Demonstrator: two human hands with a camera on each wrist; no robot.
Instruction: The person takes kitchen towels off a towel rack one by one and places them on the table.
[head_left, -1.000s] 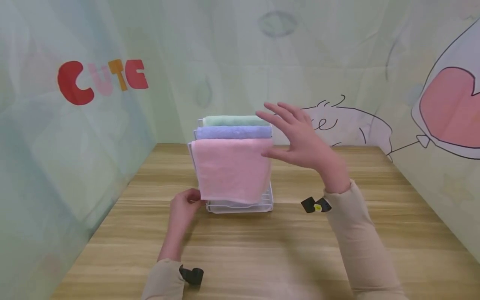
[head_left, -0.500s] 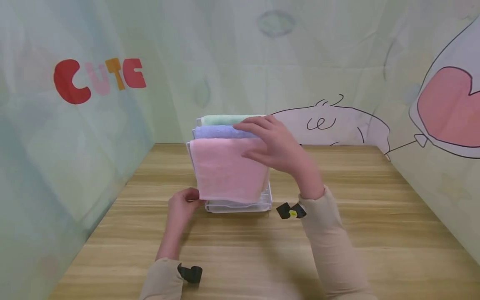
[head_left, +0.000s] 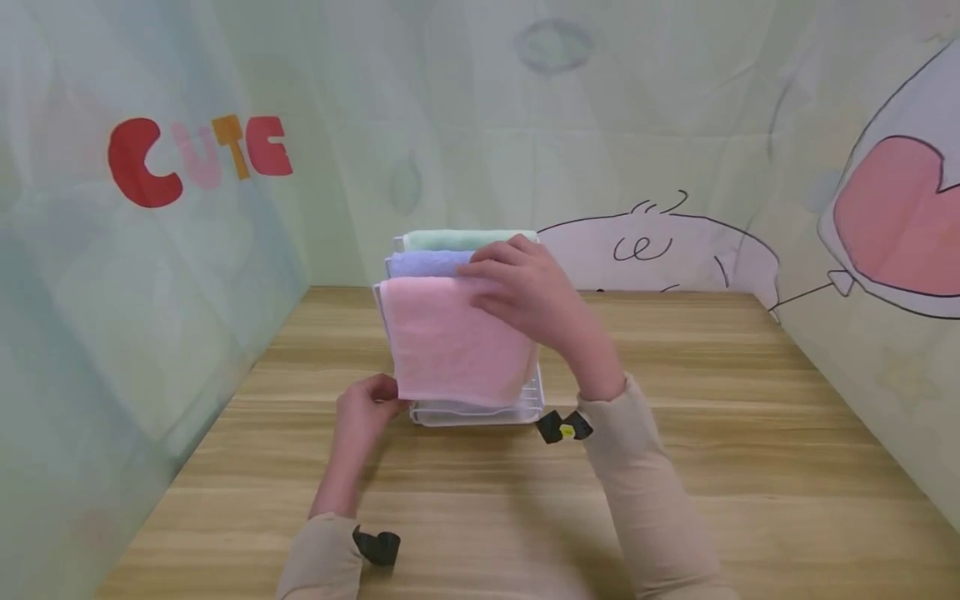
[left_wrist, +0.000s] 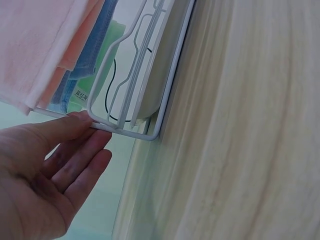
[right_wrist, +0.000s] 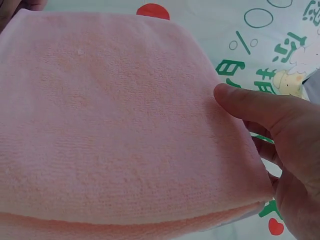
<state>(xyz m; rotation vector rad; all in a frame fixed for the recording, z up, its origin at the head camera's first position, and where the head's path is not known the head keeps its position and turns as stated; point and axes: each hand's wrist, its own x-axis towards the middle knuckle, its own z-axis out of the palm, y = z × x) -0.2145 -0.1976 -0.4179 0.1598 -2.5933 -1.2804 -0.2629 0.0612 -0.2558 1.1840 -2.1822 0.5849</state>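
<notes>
A pink towel (head_left: 450, 350) hangs over the front bar of a white wire rack (head_left: 480, 420). Behind it hang a blue towel (head_left: 426, 263) and a green towel (head_left: 468, 240), each on its own bar. My left hand (head_left: 363, 417) pinches the rack's base at the front left corner; in the left wrist view the thumb lies over the wire with the fingers below. At the pink towel's top fold, my right hand (head_left: 528, 292) grips the cloth, thumb in front and fingers behind. The right wrist view shows that thumb on the towel's edge, with the fingertips hidden behind.
The rack stands on a wood-grain table (head_left: 750, 467). Printed cloth walls (head_left: 450, 100) enclose the table at the left, back and right. A dark clip-like piece (head_left: 378, 547) sits at the left cuff, and another (head_left: 564, 427) at the right cuff.
My right hand has moved left and slightly down from beside the towels onto the pink towel's top fold, its spread fingers closing in. The left hand keeps its hold at the rack's corner.
</notes>
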